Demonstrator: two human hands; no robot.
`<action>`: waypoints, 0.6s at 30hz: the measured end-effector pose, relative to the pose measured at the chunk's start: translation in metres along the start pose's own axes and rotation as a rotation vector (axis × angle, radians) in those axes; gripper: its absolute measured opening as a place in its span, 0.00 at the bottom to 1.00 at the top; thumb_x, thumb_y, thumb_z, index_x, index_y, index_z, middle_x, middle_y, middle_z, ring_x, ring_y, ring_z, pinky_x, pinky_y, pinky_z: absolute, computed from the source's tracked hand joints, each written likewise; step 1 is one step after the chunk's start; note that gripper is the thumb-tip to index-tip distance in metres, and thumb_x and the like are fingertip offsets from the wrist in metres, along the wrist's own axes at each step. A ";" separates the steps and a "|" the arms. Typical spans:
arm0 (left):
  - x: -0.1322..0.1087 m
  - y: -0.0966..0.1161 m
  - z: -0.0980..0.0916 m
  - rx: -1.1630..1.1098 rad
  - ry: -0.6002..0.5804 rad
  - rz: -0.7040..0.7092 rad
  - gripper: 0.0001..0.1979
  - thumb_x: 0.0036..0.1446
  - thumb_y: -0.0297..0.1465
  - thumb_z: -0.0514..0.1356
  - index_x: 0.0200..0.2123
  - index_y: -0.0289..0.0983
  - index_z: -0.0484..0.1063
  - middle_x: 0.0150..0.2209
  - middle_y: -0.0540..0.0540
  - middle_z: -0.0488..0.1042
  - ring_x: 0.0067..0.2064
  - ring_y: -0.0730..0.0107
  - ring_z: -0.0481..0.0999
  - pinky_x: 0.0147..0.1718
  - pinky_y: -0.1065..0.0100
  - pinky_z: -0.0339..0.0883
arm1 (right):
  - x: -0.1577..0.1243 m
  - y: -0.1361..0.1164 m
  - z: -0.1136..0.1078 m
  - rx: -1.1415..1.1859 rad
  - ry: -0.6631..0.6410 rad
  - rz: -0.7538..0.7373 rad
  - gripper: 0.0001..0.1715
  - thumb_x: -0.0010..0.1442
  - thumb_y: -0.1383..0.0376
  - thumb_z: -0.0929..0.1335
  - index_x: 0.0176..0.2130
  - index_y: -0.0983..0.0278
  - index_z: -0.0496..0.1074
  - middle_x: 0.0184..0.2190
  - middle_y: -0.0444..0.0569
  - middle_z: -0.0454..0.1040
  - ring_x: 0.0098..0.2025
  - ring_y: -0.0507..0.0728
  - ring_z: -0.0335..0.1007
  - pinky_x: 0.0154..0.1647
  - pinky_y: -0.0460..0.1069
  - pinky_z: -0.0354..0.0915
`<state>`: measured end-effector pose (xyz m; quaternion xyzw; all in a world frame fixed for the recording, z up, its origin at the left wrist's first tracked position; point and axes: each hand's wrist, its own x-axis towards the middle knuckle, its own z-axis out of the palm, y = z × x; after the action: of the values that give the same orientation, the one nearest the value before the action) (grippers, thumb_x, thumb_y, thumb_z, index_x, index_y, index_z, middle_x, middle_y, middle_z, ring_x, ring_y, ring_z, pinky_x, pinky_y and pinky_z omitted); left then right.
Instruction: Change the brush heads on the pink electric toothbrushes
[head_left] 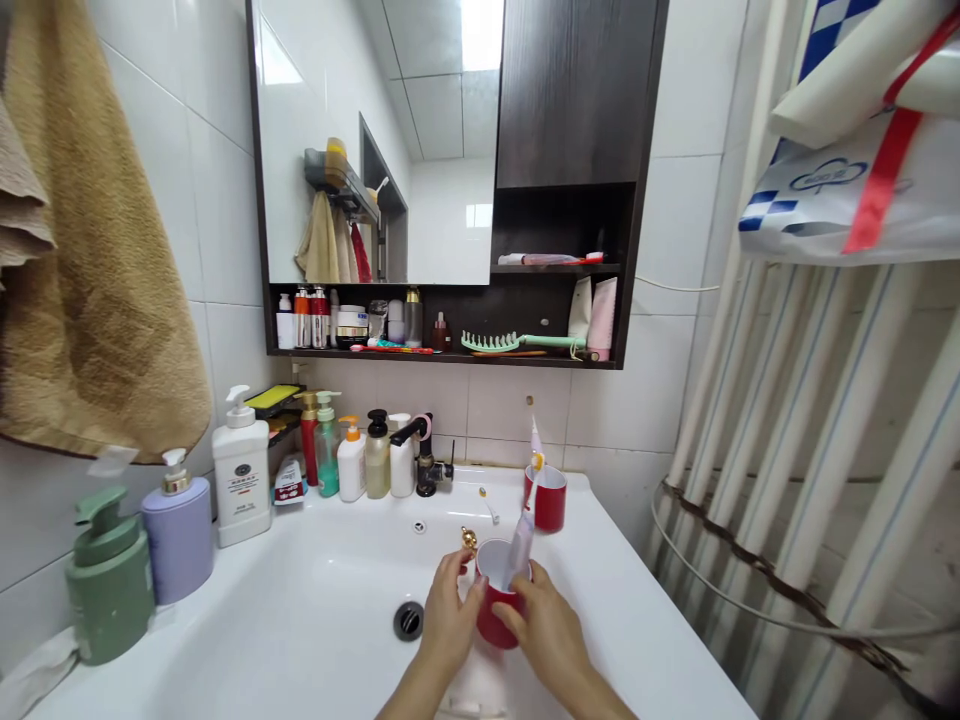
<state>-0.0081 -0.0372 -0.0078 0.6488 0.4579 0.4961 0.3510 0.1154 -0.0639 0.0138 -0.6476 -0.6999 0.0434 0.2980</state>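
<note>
Both my hands hold a red cup (496,618) with a white inside over the right part of the white sink (315,590). My left hand (448,618) wraps its left side, with the thumb on the rim. My right hand (546,630) grips its right side. An electric toothbrush (521,535) stands upright in the cup, head up. A second red cup (547,497) with a pink-tipped item in it stands behind, on the sink's back right corner.
A black tap (420,450) and several pump bottles (352,460) line the back of the sink; more bottles (176,530) stand on the left. The drain (409,621) lies left of my hands. A brown towel (90,250) hangs left, a mirror cabinet (450,180) above, pipes (810,500) right.
</note>
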 end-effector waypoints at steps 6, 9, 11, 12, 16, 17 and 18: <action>0.008 -0.018 -0.001 0.265 0.009 0.007 0.26 0.44 0.36 0.47 0.47 0.29 0.50 0.48 0.41 0.54 0.50 0.69 0.50 0.47 0.70 0.43 | 0.019 -0.012 0.037 -0.030 0.001 0.050 0.11 0.44 0.69 0.57 0.27 0.61 0.65 0.44 0.51 0.58 0.31 0.54 0.64 0.24 0.46 0.56; 0.010 -0.022 0.002 0.305 -0.012 -0.008 0.25 0.44 0.35 0.47 0.47 0.30 0.52 0.49 0.41 0.53 0.50 0.69 0.50 0.47 0.70 0.43 | 0.023 -0.009 0.047 -0.051 -0.033 0.107 0.12 0.46 0.67 0.55 0.23 0.63 0.65 0.48 0.54 0.52 0.34 0.56 0.63 0.25 0.48 0.56; 0.012 -0.024 0.004 0.317 -0.012 -0.015 0.25 0.44 0.35 0.47 0.47 0.30 0.52 0.49 0.42 0.53 0.50 0.69 0.49 0.48 0.70 0.43 | 0.022 -0.007 0.049 -0.043 -0.056 0.106 0.12 0.47 0.66 0.55 0.22 0.64 0.64 0.50 0.54 0.49 0.38 0.57 0.62 0.26 0.48 0.56; 0.013 -0.025 0.004 0.326 -0.005 -0.026 0.25 0.44 0.35 0.46 0.47 0.30 0.52 0.49 0.42 0.53 0.50 0.69 0.49 0.48 0.70 0.42 | 0.022 -0.008 0.049 -0.036 -0.067 0.088 0.12 0.46 0.66 0.55 0.22 0.64 0.64 0.51 0.54 0.48 0.39 0.57 0.60 0.26 0.47 0.56; 0.017 -0.029 0.003 0.353 0.022 -0.074 0.25 0.44 0.35 0.45 0.47 0.29 0.52 0.49 0.41 0.52 0.51 0.68 0.48 0.48 0.70 0.41 | 0.020 -0.011 0.041 -0.041 -0.145 -0.079 0.12 0.44 0.68 0.56 0.28 0.64 0.65 0.47 0.52 0.55 0.38 0.55 0.61 0.28 0.46 0.56; 0.018 -0.030 0.003 0.350 0.024 -0.068 0.25 0.45 0.35 0.45 0.47 0.28 0.52 0.49 0.41 0.53 0.51 0.68 0.48 0.48 0.70 0.41 | 0.019 -0.012 0.039 -0.057 -0.168 -0.117 0.12 0.44 0.69 0.56 0.28 0.63 0.65 0.42 0.52 0.61 0.35 0.55 0.62 0.28 0.46 0.55; 0.018 -0.030 0.002 0.345 0.025 -0.059 0.25 0.45 0.35 0.45 0.47 0.28 0.52 0.49 0.41 0.53 0.50 0.68 0.49 0.48 0.70 0.41 | 0.018 -0.013 0.038 -0.075 -0.184 -0.146 0.13 0.45 0.70 0.56 0.27 0.63 0.66 0.36 0.50 0.66 0.32 0.54 0.63 0.27 0.45 0.55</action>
<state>-0.0118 -0.0101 -0.0301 0.6795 0.5593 0.4078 0.2431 0.0861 -0.0363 -0.0053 -0.5990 -0.7706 0.0548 0.2105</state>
